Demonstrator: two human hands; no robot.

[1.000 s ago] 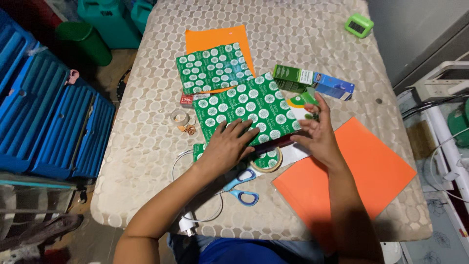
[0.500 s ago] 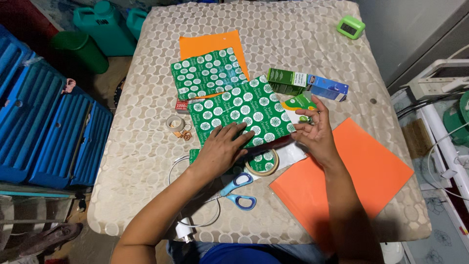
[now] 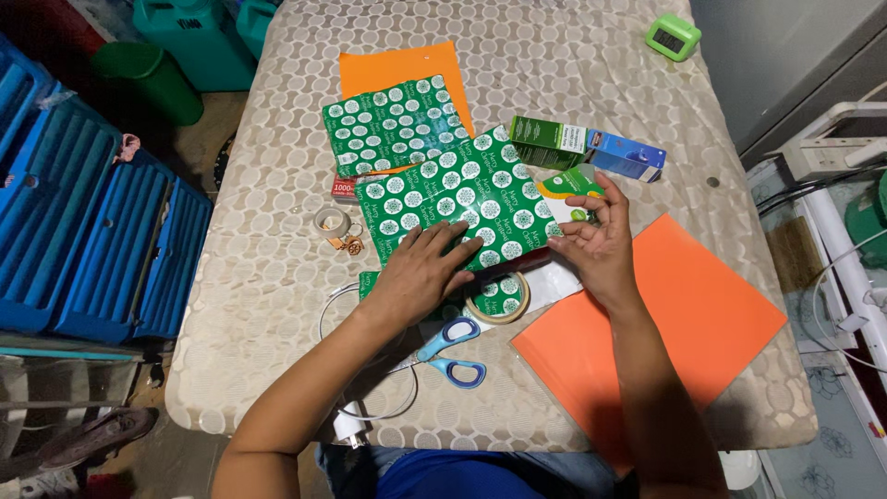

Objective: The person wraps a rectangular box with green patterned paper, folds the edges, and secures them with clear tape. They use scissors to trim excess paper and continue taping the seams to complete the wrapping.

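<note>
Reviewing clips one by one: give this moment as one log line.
left hand: flat on green wrapped parcel | right hand: at parcel's right end | scissors, tape roll: beside, untouched
</note>
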